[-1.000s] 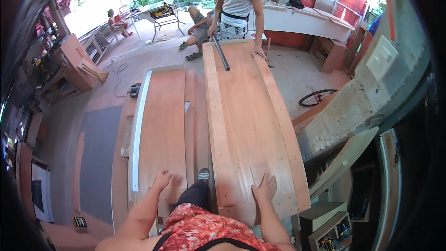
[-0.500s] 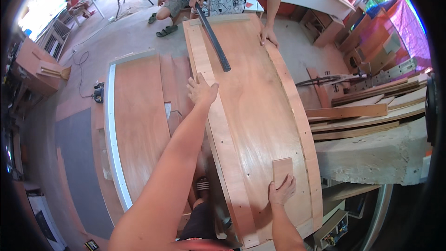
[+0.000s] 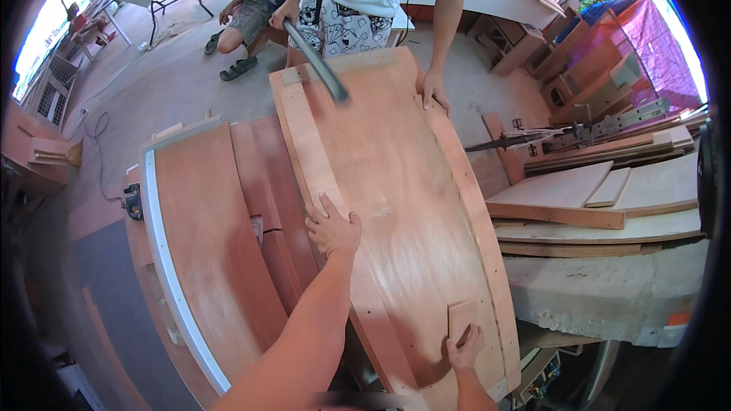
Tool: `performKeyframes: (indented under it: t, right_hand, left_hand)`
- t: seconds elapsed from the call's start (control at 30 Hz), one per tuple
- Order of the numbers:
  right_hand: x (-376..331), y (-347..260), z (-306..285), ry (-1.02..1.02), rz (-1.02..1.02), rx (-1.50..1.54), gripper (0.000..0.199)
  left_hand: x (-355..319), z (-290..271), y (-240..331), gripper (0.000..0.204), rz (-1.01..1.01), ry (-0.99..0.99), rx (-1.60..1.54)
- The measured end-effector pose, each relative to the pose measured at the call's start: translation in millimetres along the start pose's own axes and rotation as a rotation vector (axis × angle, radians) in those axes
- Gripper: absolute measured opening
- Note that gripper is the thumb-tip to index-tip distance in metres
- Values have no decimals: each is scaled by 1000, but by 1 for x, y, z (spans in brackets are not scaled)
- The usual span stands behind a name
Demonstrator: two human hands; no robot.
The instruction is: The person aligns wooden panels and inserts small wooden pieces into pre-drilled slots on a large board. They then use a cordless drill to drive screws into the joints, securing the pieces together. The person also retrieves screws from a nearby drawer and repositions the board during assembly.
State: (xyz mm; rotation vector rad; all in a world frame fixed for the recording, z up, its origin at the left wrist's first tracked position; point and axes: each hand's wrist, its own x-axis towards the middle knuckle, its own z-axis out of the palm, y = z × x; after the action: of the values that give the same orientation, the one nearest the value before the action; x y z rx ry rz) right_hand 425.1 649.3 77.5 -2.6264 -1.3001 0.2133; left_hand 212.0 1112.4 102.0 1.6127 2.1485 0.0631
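Note:
A large plywood panel (image 3: 396, 175) with paler wooden strips along its edges lies lengthwise before me. My left hand (image 3: 335, 230) rests with spread fingers on the left strip (image 3: 314, 164), about midway along. My right hand (image 3: 466, 346) grips a small flat wood block (image 3: 461, 313) by its lower end, over the near right part of the panel. At the far end a co-worker holds a dark bar (image 3: 318, 62), its lower end blurred above the panel. The co-worker's other hand (image 3: 435, 91) touches the panel's right edge.
A second plywood panel (image 3: 202, 236) with a white edge strip lies on the left, beside a corded power tool (image 3: 133, 202). Stacked boards (image 3: 579, 205) sit on a concrete ledge (image 3: 594, 281) at right. Another person (image 3: 247, 19) crouches at the back.
My left hand has come nearer to me along the strip. The co-worker's bar has drawn back toward the far end. The block stays in my right hand, and the whole view has shifted.

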Motion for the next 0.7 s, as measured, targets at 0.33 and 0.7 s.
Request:
performKeyframes:
  t: [0.33,0.7]
  right_hand:
    - [429,-288,-17,125,-446,311,68]
    - [654,-384,32,212,-271,15,80]
  left_hand:
    - [3,9,-5,95,26,17,10]
    - [5,25,-9,98,12,33,-10]
